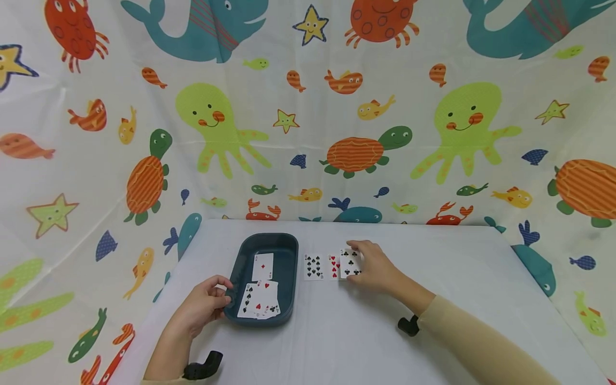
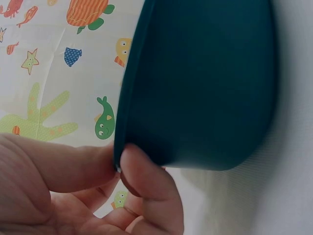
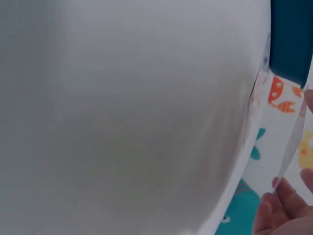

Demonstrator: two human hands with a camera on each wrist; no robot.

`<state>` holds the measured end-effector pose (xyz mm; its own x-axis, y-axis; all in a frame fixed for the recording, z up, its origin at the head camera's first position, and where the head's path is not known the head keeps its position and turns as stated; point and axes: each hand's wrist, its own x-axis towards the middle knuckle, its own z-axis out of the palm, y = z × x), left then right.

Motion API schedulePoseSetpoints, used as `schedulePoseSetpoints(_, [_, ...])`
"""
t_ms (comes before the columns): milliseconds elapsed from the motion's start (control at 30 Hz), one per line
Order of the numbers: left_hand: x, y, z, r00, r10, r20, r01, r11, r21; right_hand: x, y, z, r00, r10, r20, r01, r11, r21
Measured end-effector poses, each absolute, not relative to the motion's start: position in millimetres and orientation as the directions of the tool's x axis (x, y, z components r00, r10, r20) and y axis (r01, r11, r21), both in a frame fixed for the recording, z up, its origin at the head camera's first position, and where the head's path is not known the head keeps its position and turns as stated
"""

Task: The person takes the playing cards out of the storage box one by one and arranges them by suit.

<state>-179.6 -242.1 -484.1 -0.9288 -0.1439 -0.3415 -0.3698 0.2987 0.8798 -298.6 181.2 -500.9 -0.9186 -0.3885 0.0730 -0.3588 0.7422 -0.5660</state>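
Head view shows the left hand (image 1: 204, 305) pinching the near-left rim of the dark teal oblong plastic tray (image 1: 289, 251), thumb over the lip and fingers under the wall, as the left wrist view confirms with the thumb (image 2: 146, 181) pressed on the rim edge (image 2: 122, 127). Inside the tray, just right of that grip, lies a loose heap of playing cards (image 1: 260, 302), with a single red-pip card (image 1: 262, 266) beyond it toward the far wall. Further right, on the white table (image 1: 337, 347), a black-pip card (image 1: 314, 266) lies flat, then a red-pip card (image 1: 333, 266) partly tucked under a clubs card (image 1: 349, 263). The right hand (image 1: 377, 267) has its fingertips curled onto the clubs card's right edge, lifting or pinching it. I judge the step to be gathering table cards into the tray; the next move seems to need a clean pinch and a carry leftward over the rim.
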Motion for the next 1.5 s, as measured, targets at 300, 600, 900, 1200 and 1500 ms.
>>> schedulePoseSetpoints(300, [-179.6, -242.2, -482.7, -0.930, -0.146, -0.338, -0.368, 0.301, 0.880, -308.3, 201.6, -512.7, -0.931, -0.366, -0.013, -0.295, 0.770, -0.566])
schedulePoseSetpoints(600, [-179.9, -242.1, -484.0, -0.929, -0.140, -0.342, -0.369, 0.296, 0.881, -311.8, 206.3, -517.5, -0.935, -0.348, -0.065, -0.275, 0.830, -0.486])
schedulePoseSetpoints(900, [-180.7, -244.9, -487.4, -0.932, -0.130, -0.338, -0.362, 0.294, 0.885, -316.5, 211.0, -519.7, -0.930, -0.355, -0.093, -0.266, 0.826, -0.497])
schedulePoseSetpoints(1200, [-179.7, -245.6, -487.7, -0.934, -0.124, -0.336, -0.357, 0.288, 0.888, -315.3, 205.1, -517.7, -0.912, -0.403, -0.082, -0.289, 0.770, -0.569])
schedulePoseSetpoints(1500, [-179.1, -244.9, -485.7, -0.931, -0.129, -0.341, -0.364, 0.291, 0.885, -305.2, 176.1, -508.8, -0.886, -0.464, 0.014, -0.412, 0.773, -0.483])
